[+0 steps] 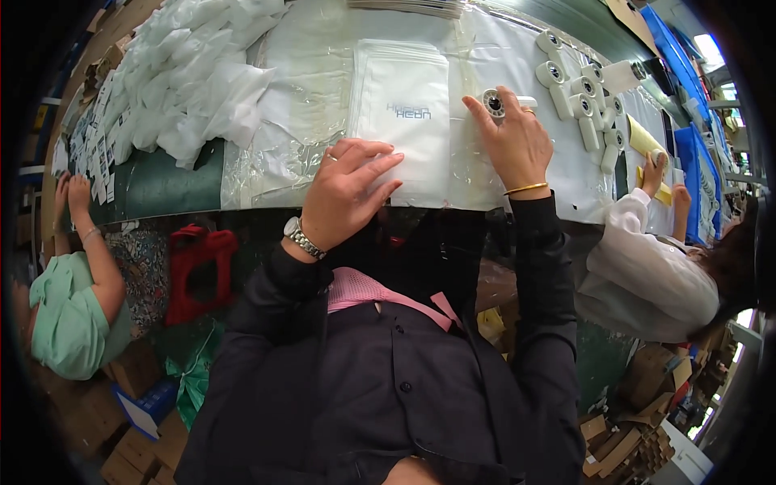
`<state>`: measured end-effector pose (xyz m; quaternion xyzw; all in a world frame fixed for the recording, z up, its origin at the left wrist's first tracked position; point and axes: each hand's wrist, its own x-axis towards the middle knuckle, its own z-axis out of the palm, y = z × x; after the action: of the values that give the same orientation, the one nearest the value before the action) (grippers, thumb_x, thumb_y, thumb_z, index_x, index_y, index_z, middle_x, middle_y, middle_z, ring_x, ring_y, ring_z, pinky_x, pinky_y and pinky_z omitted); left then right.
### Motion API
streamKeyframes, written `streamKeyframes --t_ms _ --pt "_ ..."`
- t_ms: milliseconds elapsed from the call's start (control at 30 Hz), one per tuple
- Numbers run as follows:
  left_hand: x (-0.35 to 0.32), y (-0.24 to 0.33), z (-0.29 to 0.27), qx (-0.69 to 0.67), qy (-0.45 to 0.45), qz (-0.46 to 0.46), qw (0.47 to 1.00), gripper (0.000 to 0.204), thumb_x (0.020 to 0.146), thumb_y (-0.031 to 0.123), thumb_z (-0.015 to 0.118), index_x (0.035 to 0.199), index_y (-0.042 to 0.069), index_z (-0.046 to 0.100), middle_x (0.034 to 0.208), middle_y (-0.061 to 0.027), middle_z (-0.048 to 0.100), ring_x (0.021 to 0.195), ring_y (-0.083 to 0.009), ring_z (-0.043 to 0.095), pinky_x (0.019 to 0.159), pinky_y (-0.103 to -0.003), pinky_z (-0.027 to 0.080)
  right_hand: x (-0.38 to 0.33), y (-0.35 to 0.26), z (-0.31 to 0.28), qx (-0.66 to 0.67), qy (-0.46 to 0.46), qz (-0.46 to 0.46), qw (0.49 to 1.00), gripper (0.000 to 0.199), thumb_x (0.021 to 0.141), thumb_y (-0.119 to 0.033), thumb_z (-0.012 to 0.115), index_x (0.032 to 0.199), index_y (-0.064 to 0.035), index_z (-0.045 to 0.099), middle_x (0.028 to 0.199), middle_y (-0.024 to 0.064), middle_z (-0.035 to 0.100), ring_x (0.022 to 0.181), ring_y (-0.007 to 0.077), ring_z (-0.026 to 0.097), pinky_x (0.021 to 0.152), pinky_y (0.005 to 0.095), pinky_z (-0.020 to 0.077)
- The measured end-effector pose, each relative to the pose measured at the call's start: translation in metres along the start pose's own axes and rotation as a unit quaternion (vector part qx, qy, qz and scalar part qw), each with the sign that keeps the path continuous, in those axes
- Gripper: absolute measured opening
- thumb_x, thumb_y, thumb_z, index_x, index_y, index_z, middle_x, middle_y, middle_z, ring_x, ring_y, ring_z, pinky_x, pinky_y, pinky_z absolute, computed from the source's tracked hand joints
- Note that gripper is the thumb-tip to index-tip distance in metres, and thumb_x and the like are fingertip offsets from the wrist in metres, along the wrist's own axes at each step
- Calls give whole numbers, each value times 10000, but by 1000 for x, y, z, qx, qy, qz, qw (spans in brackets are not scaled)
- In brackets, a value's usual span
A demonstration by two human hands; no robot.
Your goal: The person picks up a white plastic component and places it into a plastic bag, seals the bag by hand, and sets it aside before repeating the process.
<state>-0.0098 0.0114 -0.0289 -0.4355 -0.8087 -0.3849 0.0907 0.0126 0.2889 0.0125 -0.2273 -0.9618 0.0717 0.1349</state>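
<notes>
A stack of flat white printed pouches [396,77] lies in front of me in the middle of the table. Over its lower part rests my left hand [347,190], fingers loosely apart and touching the top pouch near its left edge; nothing shows in its grasp. Right of the stack, my right hand [519,149] has its thumb and fingers around a small white handheld device with a round, dark-centred head [492,102]. The device lies sideways at the table surface, its handle pointing right. My palm and fingers partly hide it.
More white devices [584,105] stand clustered at right. A heap of crumpled translucent white bags [186,97] covers the left, beside printed cards [99,149]. Co-workers sit at both ends, one in a green top [81,311], one in white sleeves [647,267]. Clear film [303,97] covers the tabletop.
</notes>
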Motion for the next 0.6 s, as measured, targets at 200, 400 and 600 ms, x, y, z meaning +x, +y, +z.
streamKeyframes --t_ms 200,400,600 --pt "-1 -5 -1 -58 8 -9 998 396 847 142 893 1232 115 803 1317 -70 735 1209 -291 653 1044 -410 491 -14 7 7 11 52 -46 998 526 971 -506 791 1359 -154 744 994 144 764 869 312 763 743 419 588" --pt "5 7 -6 -29 -13 -30 999 343 850 169 891 1181 130 810 1319 -52 737 1205 -284 650 1053 -416 473 -90 -21 -25 414 34 -109 903 517 873 -35 882 1368 -84 739 1128 103 726 877 153 669 679 250 552" --pt "6 10 -2 -13 -6 -64 998 231 877 146 853 1103 136 803 1310 -19 744 1192 -261 651 1054 -406 440 -133 -28 -1 460 -12 -144 876 566 847 0 886 1380 -65 709 1240 126 728 938 176 712 705 279 584"
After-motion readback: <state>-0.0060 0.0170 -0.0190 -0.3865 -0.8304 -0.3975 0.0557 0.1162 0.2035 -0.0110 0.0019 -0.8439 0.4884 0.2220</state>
